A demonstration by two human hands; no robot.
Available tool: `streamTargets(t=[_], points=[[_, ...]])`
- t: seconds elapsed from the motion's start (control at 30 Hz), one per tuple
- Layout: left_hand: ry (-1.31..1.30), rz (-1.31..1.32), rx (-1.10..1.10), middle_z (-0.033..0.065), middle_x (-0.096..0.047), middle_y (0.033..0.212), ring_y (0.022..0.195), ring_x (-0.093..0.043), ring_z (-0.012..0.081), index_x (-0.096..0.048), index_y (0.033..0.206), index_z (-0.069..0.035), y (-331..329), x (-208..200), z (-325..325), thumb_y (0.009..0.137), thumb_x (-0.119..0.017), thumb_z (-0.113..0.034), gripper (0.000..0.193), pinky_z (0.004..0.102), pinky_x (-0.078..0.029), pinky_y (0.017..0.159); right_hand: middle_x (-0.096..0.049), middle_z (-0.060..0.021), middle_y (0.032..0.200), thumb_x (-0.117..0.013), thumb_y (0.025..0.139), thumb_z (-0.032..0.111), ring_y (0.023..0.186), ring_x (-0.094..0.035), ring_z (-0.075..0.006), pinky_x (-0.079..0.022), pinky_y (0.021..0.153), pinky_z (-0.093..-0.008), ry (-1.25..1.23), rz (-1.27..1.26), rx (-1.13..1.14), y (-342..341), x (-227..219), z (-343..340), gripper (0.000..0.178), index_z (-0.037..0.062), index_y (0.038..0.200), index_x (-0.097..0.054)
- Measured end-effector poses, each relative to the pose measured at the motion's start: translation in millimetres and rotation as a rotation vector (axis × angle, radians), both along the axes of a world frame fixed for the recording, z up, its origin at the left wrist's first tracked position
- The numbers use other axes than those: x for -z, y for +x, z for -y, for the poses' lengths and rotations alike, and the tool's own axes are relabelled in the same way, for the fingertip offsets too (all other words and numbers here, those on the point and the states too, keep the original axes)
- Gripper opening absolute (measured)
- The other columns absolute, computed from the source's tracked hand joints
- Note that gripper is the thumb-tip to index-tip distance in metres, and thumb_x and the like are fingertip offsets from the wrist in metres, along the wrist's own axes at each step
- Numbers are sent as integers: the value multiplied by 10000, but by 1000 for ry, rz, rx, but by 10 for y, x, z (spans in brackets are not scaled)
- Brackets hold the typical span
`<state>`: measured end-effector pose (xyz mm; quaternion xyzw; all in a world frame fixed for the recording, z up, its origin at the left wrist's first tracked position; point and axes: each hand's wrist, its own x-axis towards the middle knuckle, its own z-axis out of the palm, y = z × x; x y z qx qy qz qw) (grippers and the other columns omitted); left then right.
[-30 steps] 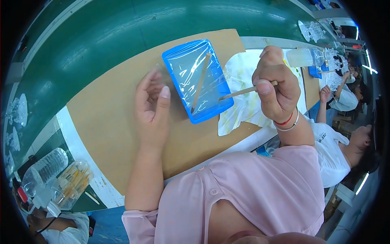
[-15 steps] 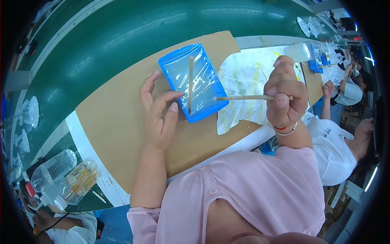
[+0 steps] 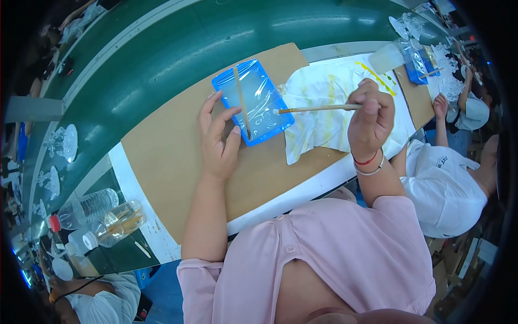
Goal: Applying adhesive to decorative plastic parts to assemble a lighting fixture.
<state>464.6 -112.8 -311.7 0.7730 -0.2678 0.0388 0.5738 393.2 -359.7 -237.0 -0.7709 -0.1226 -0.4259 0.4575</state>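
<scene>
A blue rectangular tray [image 3: 217, 82], wrapped in clear plastic film, lies on a brown cardboard sheet [image 3: 167, 167]. Across its left part rests a thin wooden-handled stick or brush [image 3: 242, 100]. My left hand [image 3: 218, 146] is at the tray's left edge, fingers spread; the fingertips reach the rim, though contact is hard to tell. Pinched in my right hand [image 3: 372, 119] is a paintbrush [image 3: 318, 108], held nearly level. Its pale tip is over the right part of the film. Beneath the brush and beside the tray spreads a white cloth [image 3: 307, 137] with yellow-green stains.
Clear plastic bottles [image 3: 89, 208] lie at the left, one holding brown sticks [image 3: 121, 224]. Beyond the cloth stand a translucent container [image 3: 386, 58] and another blue tray [image 3: 415, 67]. A co-worker in a white shirt [image 3: 445, 183] sits close at my right.
The brush tip has moved slightly left over the film. The stick in the tray now leans further left at its far end. The whole view has shifted a little.
</scene>
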Motion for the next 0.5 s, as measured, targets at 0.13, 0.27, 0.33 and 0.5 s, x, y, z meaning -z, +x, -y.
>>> streamTargets(t=[0.13,0.27,0.33,0.5], points=[[-32,-12,-30,141,-411,1351,1296,-333,331,-641,1025,-78,-12,-5,9,788,-543,-87,256,433,-279,1059,-535,-70,773,-428,987,201,670,-464,-147,-371,658,-258,285,-44,37,-198,68,44,185,38,924,-488],[-48,3,-75,132,-449,1315,1256,-387,308,-650,1018,-78,-26,-15,6,836,-542,-139,221,421,-315,1035,-565,-92,827,-454,985,231,695,-495,-128,-415,645,-243,581,-110,147,-428,200,171,211,32,932,-499],[-51,1,-81,129,-455,1309,1252,-393,302,-651,1026,-77,-28,1,4,846,-541,-157,225,417,-315,1035,-585,-89,818,-466,982,243,695,-522,-128,-451,677,-249,696,-120,134,-549,306,251,223,31,938,-522],[-76,-18,-89,127,-449,1315,1254,-393,289,-651,1045,-74,-98,-43,49,875,-538,-212,247,412,-319,1032,-628,-87,819,-503,965,261,733,-592,-128,-495,723,-250,1105,-176,28,-803,509,455,264,6,984,-569]])
